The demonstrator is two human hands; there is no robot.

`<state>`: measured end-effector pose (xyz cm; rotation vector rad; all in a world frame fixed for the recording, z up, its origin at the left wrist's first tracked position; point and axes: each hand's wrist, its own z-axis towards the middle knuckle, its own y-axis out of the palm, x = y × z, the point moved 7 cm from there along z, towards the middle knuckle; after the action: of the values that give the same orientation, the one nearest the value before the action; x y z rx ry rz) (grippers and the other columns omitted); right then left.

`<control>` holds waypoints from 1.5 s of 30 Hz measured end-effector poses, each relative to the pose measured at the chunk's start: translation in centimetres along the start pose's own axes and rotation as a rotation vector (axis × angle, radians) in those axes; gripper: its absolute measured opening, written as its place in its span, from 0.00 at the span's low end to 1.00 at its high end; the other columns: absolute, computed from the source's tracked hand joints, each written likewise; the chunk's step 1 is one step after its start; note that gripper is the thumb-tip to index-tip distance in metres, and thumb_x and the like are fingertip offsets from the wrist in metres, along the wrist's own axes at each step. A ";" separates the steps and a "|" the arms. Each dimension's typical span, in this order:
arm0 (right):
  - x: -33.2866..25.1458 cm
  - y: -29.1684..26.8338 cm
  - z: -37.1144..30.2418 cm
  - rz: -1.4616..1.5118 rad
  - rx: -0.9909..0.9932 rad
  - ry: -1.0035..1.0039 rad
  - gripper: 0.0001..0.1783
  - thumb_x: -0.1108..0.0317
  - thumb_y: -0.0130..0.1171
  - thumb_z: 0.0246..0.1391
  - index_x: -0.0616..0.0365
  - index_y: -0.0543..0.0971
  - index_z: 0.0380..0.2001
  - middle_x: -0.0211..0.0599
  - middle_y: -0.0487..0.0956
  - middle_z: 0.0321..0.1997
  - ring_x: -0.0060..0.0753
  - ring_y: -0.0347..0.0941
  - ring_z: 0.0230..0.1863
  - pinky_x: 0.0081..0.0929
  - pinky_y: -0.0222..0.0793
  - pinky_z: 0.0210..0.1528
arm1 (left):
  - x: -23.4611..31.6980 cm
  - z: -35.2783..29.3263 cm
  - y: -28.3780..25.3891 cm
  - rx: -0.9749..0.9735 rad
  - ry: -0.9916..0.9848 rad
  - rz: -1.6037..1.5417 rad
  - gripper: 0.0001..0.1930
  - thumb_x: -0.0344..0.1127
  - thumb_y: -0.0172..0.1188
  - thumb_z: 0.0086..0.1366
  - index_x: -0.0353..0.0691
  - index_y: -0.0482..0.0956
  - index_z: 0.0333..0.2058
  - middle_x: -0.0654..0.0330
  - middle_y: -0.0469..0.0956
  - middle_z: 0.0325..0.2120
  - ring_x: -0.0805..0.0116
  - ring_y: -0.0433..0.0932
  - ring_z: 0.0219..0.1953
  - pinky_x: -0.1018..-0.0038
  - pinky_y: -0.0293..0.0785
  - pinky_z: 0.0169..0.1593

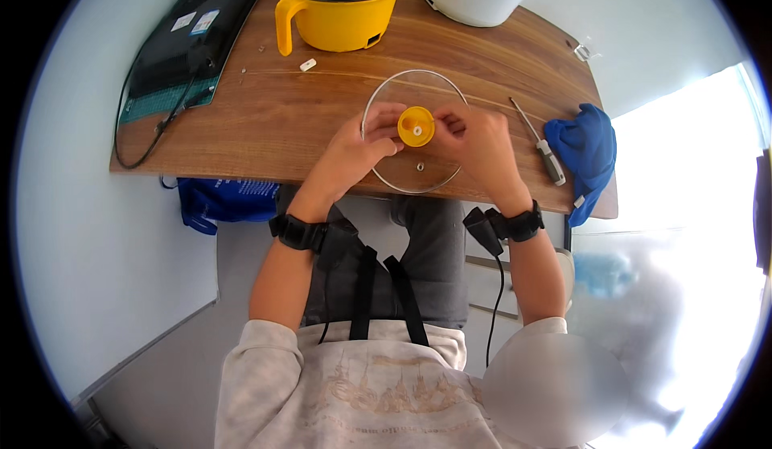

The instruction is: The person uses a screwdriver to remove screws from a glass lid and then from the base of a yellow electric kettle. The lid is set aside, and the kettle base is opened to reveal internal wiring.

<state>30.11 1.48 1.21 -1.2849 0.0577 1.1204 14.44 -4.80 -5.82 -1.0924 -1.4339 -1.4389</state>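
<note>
- Knob [412,135]: yellow, round, cupped, pale centre; positioned over the lid [418,90], a clear disc with thin metal rim.
- Left grip [363,145] clasps the knob's left edge; right grip [484,137] bunched at its right edge, hold undetermined.
- Hands partly cover the rim.
- Surface [281,115]: wood-grained. Small nut [420,167] near knob; screwdriver [550,163], crumpled blue cloth [585,147] right; yellow pot [342,24] beyond.

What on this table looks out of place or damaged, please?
Nothing looks spilled or clearly damaged. However, a tiny ring-like part lies loose, fastened to nothing visible, within the outline of the glass lid; a small white piece lies alone near the yellow pot; and the blue cloth hangs partly off the table.
</note>
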 end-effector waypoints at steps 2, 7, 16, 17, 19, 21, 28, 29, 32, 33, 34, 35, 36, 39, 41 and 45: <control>1.2 -1.8 0.8 -0.013 0.083 0.026 0.07 0.71 0.64 0.52 0.60 0.84 0.35 0.45 0.84 0.28 0.44 0.84 0.31 0.31 0.79 0.37 | 0.2 -0.2 0.0 0.021 -0.008 0.008 0.26 0.24 0.58 0.63 0.35 0.71 0.61 0.53 0.76 0.57 0.65 0.74 0.58 0.73 0.71 0.62; 7.5 -5.2 3.1 -0.238 0.143 0.149 0.10 0.66 0.63 0.52 0.59 0.87 0.34 0.47 0.85 0.30 0.47 0.84 0.33 0.36 0.78 0.40 | -0.4 0.1 -0.3 0.036 -0.040 0.113 0.27 0.25 0.58 0.61 0.35 0.72 0.61 0.56 0.77 0.56 0.67 0.73 0.58 0.72 0.67 0.62; 12.4 -4.0 3.7 -0.451 0.102 0.218 0.10 0.62 0.61 0.54 0.52 0.88 0.33 0.47 0.85 0.34 0.57 0.81 0.38 0.46 0.78 0.42 | -0.3 -0.1 -0.4 0.058 -0.023 0.125 0.27 0.25 0.59 0.61 0.36 0.72 0.60 0.54 0.75 0.57 0.65 0.72 0.61 0.71 0.67 0.63; 12.3 -3.7 3.6 -0.469 0.091 0.222 0.10 0.62 0.61 0.54 0.52 0.88 0.33 0.48 0.84 0.34 0.57 0.81 0.38 0.46 0.78 0.42 | -0.4 0.0 -0.4 0.054 -0.014 0.113 0.26 0.25 0.59 0.61 0.37 0.72 0.60 0.53 0.75 0.58 0.64 0.71 0.61 0.71 0.67 0.63; 12.1 -3.4 3.4 -0.486 0.081 0.230 0.10 0.62 0.61 0.54 0.52 0.88 0.33 0.48 0.84 0.35 0.58 0.81 0.39 0.47 0.78 0.42 | -0.2 -0.1 -0.3 0.057 -0.010 0.109 0.26 0.25 0.59 0.61 0.37 0.72 0.60 0.53 0.74 0.58 0.64 0.71 0.61 0.70 0.67 0.63; 11.9 -3.6 3.2 -0.482 0.081 0.235 0.10 0.62 0.61 0.55 0.53 0.88 0.33 0.48 0.84 0.36 0.58 0.81 0.39 0.47 0.78 0.43 | 0.0 -0.2 -0.2 0.071 -0.023 0.124 0.26 0.25 0.59 0.61 0.37 0.73 0.59 0.52 0.74 0.59 0.63 0.71 0.61 0.70 0.67 0.64; 10.1 -4.6 2.3 -0.299 0.079 0.200 0.13 0.65 0.59 0.56 0.56 0.86 0.41 0.48 0.84 0.33 0.52 0.82 0.37 0.42 0.77 0.40 | -0.1 -0.2 -0.3 0.048 -0.022 0.063 0.26 0.22 0.56 0.61 0.37 0.72 0.60 0.51 0.73 0.59 0.62 0.71 0.63 0.71 0.71 0.62; 10.0 -4.4 2.1 -0.252 0.031 0.187 0.14 0.65 0.58 0.57 0.57 0.86 0.42 0.47 0.84 0.31 0.47 0.83 0.36 0.38 0.77 0.39 | 0.3 -0.3 0.0 0.038 -0.029 0.041 0.26 0.22 0.55 0.62 0.37 0.72 0.60 0.51 0.73 0.60 0.61 0.71 0.63 0.70 0.72 0.61; 7.4 -2.8 1.6 -0.007 -0.282 0.279 0.16 0.70 0.55 0.59 0.58 0.84 0.49 0.43 0.84 0.31 0.33 0.83 0.35 0.27 0.77 0.37 | 0.1 -0.2 -0.1 0.020 -0.030 -0.075 0.26 0.20 0.52 0.62 0.37 0.72 0.60 0.51 0.73 0.60 0.57 0.71 0.64 0.66 0.75 0.60; 6.6 -2.0 1.3 0.094 -0.414 0.328 0.17 0.71 0.54 0.60 0.58 0.83 0.51 0.41 0.84 0.31 0.29 0.83 0.35 0.24 0.77 0.37 | 0.1 -0.2 -0.3 0.017 -0.025 -0.121 0.26 0.19 0.51 0.62 0.38 0.72 0.60 0.51 0.72 0.61 0.56 0.71 0.63 0.65 0.76 0.60; 6.5 -1.6 1.1 0.228 -0.466 0.343 0.19 0.73 0.53 0.60 0.57 0.81 0.54 0.39 0.84 0.33 0.27 0.82 0.35 0.22 0.77 0.38 | 0.1 -0.2 -0.3 0.018 -0.037 -0.124 0.27 0.19 0.50 0.61 0.38 0.72 0.60 0.51 0.72 0.61 0.55 0.72 0.63 0.64 0.77 0.60; 6.5 -1.1 0.9 0.363 -0.518 0.356 0.21 0.74 0.52 0.61 0.56 0.79 0.57 0.36 0.84 0.34 0.24 0.81 0.35 0.20 0.77 0.38 | 0.1 -0.2 -0.3 0.019 -0.049 -0.127 0.27 0.19 0.50 0.61 0.39 0.72 0.60 0.51 0.72 0.61 0.55 0.72 0.63 0.62 0.77 0.60; 6.3 -0.7 0.6 0.498 -0.569 0.367 0.23 0.75 0.51 0.61 0.55 0.77 0.59 0.33 0.84 0.36 0.22 0.81 0.35 0.19 0.77 0.38 | 0.2 -0.3 -0.4 0.021 -0.061 -0.130 0.27 0.19 0.49 0.61 0.39 0.72 0.61 0.50 0.72 0.61 0.55 0.72 0.63 0.61 0.78 0.60; 5.5 -0.5 -0.5 0.659 -0.625 0.428 0.29 0.79 0.49 0.62 0.53 0.71 0.67 0.33 0.83 0.43 0.28 0.82 0.36 0.23 0.80 0.39 | 0.1 -0.1 -0.3 -0.074 -0.088 -0.163 0.28 0.19 0.50 0.61 0.39 0.72 0.61 0.50 0.72 0.61 0.56 0.73 0.63 0.62 0.78 0.60; 3.9 0.0 -0.8 0.692 -0.710 0.331 0.30 0.72 0.54 0.65 0.52 0.67 0.69 0.35 0.82 0.49 0.26 0.82 0.38 0.23 0.80 0.41 | 0.1 -0.2 -0.3 -0.099 -0.098 -0.194 0.28 0.19 0.49 0.60 0.39 0.72 0.61 0.50 0.73 0.61 0.56 0.73 0.63 0.62 0.78 0.60; 2.1 0.6 -1.1 0.848 -0.747 0.216 0.35 0.76 0.54 0.62 0.50 0.64 0.72 0.40 0.80 0.50 0.29 0.84 0.41 0.23 0.80 0.42 | 0.2 -0.3 -0.3 -0.114 -0.103 -0.236 0.29 0.18 0.49 0.59 0.39 0.72 0.61 0.50 0.74 0.59 0.57 0.74 0.62 0.63 0.79 0.59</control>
<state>31.37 1.83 -0.88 -2.1505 0.4056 1.8098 14.12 -5.06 -5.74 -1.1102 -1.6138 -1.6686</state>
